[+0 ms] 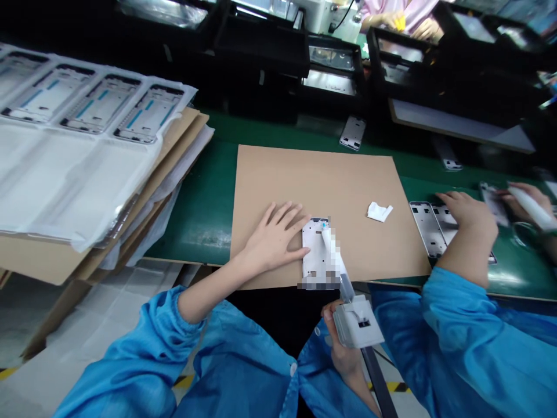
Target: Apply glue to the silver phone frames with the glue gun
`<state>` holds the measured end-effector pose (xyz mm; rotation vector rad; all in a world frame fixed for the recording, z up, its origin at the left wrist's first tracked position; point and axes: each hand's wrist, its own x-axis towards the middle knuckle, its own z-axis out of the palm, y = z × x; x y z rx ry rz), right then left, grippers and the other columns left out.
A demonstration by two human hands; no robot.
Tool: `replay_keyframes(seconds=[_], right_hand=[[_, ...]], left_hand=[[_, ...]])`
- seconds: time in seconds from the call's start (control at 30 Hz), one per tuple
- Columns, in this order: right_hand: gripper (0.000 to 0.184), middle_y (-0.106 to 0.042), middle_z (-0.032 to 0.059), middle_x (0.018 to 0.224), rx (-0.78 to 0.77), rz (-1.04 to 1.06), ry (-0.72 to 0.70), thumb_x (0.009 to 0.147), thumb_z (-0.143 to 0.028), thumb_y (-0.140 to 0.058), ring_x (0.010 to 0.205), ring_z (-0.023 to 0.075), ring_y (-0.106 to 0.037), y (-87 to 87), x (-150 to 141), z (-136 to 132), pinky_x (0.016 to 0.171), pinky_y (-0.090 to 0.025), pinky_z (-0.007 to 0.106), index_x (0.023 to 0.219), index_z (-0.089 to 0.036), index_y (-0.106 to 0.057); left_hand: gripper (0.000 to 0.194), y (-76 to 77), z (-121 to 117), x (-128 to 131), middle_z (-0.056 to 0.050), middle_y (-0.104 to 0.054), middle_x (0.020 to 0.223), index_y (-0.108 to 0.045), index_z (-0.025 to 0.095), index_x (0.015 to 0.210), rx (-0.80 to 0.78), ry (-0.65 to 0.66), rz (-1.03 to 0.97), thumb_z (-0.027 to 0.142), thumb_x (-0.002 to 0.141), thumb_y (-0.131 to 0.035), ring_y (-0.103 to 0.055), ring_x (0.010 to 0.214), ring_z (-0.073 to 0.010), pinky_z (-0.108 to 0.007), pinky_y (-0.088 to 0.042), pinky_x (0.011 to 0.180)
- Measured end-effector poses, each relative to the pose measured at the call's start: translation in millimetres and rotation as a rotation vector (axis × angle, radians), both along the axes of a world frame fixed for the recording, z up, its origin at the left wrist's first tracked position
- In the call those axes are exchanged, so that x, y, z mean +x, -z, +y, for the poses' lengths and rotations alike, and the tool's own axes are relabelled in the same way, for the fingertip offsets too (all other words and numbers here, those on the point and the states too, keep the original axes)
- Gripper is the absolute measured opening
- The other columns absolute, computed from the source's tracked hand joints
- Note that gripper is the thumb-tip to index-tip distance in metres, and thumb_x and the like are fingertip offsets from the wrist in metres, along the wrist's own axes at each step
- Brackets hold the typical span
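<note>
My left hand (276, 238) lies on the cardboard sheet with its fingers spread. Its thumb and index finger touch the left edge of a silver phone frame (312, 255), which lies flat near the sheet's front edge. Part of the frame's right side is pixelated. My right hand (347, 348) is below the table edge, curled round a light-grey boxy tool (359, 324). From that tool a clear stem and a pale tapered tip (327, 237) reach up over the frame. The tool hides most of the right fingers.
A crumpled white scrap (379, 212) rests on the cardboard sheet (304, 174). At left, trays of phone frames (148, 113) top a cardboard stack. On the right, a co-worker's hand (470, 215) is over more frames (429, 226). Behind, another frame (353, 133) lies before black bins (261, 46).
</note>
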<state>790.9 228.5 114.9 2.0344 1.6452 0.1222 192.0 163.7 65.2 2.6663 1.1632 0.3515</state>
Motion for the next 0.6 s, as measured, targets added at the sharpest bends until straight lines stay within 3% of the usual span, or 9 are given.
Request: replay_keyframes(seconds=[0.17,0.33,0.47,0.6], right_hand=[[0.068,-0.039,0.0183,0.180,-0.006,-0.041,0.049,0.117,-0.010,-0.033,0.155,0.0154,-0.042,-4.8,-27.5,-0.2,0.095,-0.040,0.034,0.182,-0.018,-0.050],[0.069,-0.038,0.0196,0.180,-0.034,-0.053,0.079,0.118,-0.012,-0.029,0.157,0.0179,-0.039,-8.4,-34.4,1.0,0.092,-0.037,0.034,0.184,-0.018,-0.046],[0.070,-0.036,0.0182,0.182,-0.014,-0.044,0.110,0.117,-0.010,-0.028,0.158,0.0177,-0.039,-8.1,-32.5,-4.3,0.095,-0.039,0.035,0.184,-0.018,-0.047],[0.070,-0.037,0.0164,0.182,0.021,-0.017,0.112,0.116,-0.011,-0.030,0.158,0.0172,-0.040,-6.0,-26.8,-7.1,0.108,-0.044,0.033,0.183,-0.017,-0.049]], left_hand=[[0.081,1.5,0.9,-1.5,-0.012,-0.040,0.191,-0.047,0.027,0.178,0.021,-0.006,-0.002,0.079,0.116,-0.051,-0.029,0.180,-0.0355,-0.061,-0.014,0.148],[0.081,0.3,0.8,-1.4,-0.012,-0.042,0.190,-0.049,0.027,0.178,0.017,-0.015,0.003,0.078,0.115,-0.052,-0.030,0.179,-0.0357,-0.061,-0.015,0.149],[0.082,0.8,1.0,-1.0,-0.012,-0.042,0.189,-0.050,0.026,0.177,0.015,-0.013,0.003,0.078,0.115,-0.051,-0.030,0.180,-0.0357,-0.062,-0.013,0.149],[0.082,1.4,1.2,-0.8,-0.013,-0.041,0.190,-0.050,0.025,0.178,0.017,-0.009,0.000,0.077,0.115,-0.053,-0.030,0.179,-0.0364,-0.063,-0.014,0.148]])
